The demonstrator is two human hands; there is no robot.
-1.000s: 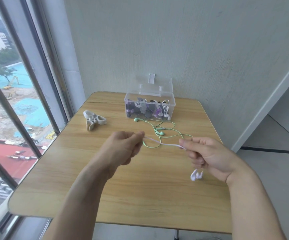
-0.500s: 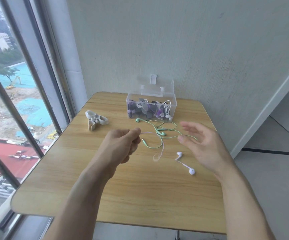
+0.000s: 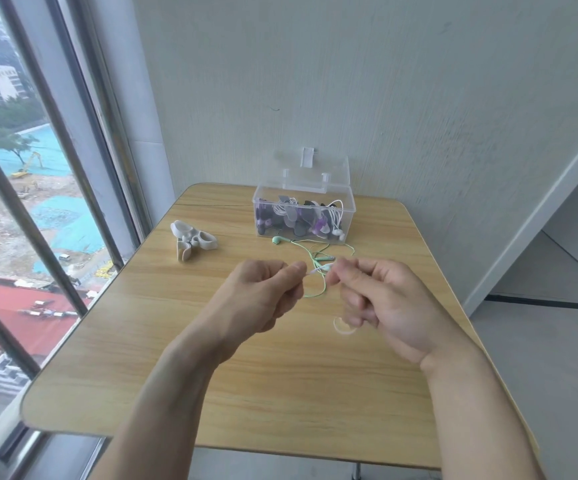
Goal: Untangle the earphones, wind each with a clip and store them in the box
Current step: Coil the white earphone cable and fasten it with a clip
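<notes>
We see two hands, left hand [image 3: 263,296] and right hand [image 3: 381,299] each pinching one white earphone cord [image 3: 318,270], one green earphone [image 3: 310,252] loose, one open box [image 3: 303,216], clips [image 3: 192,239] of uncertain count.

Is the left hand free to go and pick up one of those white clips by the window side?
Probably not right away: the left hand is pinching the pale earphone cord. The way to the white clips looks free, with bare table between.

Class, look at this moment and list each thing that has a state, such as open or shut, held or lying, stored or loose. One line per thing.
box: lid open, upright behind it; wound earphones inside.
white earphones: cable pinched between both hands, above the table.
green earphones: loose, lying on the table in front of the box.
clips: unused, lying left of the box.
left hand: pinching the white cable.
right hand: pinching the white cable.
</notes>
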